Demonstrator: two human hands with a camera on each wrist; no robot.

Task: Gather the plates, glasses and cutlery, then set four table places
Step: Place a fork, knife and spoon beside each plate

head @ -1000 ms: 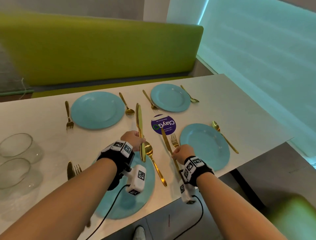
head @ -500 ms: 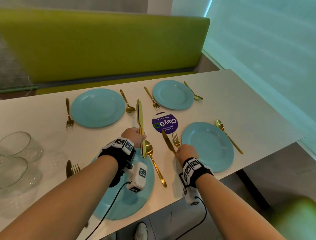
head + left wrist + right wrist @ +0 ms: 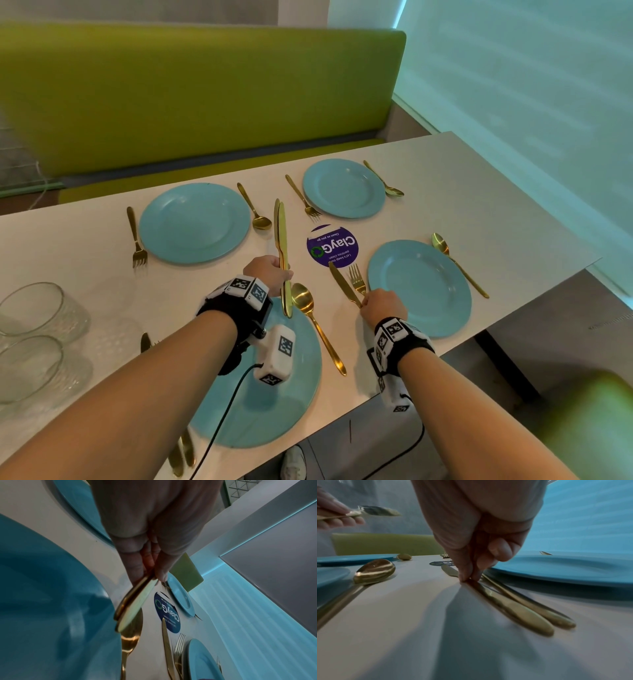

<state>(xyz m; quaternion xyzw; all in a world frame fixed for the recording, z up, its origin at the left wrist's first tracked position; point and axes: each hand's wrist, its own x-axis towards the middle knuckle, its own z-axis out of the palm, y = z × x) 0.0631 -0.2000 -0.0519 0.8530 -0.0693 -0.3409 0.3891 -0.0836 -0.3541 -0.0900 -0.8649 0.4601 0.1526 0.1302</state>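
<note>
My left hand (image 3: pixel 282 274) (image 3: pixel 151 574) grips two gold knives (image 3: pixel 281 240) (image 3: pixel 133 601) by their handles, held above the table between the plates. My right hand (image 3: pixel 363 303) (image 3: pixel 469 579) pinches a third gold knife (image 3: pixel 342 284) (image 3: pixel 513 605) that lies on the table. That knife is beside a fork (image 3: pixel 358 282) (image 3: pixel 539 609), left of the near right blue plate (image 3: pixel 419 287). Three more blue plates are the near left (image 3: pixel 267 404), the far left (image 3: pixel 194 222) and the far right (image 3: pixel 343 187). Each has a gold spoon and fork beside it.
Two clear glasses (image 3: pixel 30 308) (image 3: pixel 27 366) stand at the table's left edge. A purple round sticker (image 3: pixel 331 245) marks the table's middle. A knife and fork (image 3: pixel 145 342) lie left of the near left plate. A green bench (image 3: pixel 191 92) runs behind the white table (image 3: pixel 479 212).
The right hand has brought its knife a little closer to the fork and lower on the table. The left hand keeps the two knives in about the same place.
</note>
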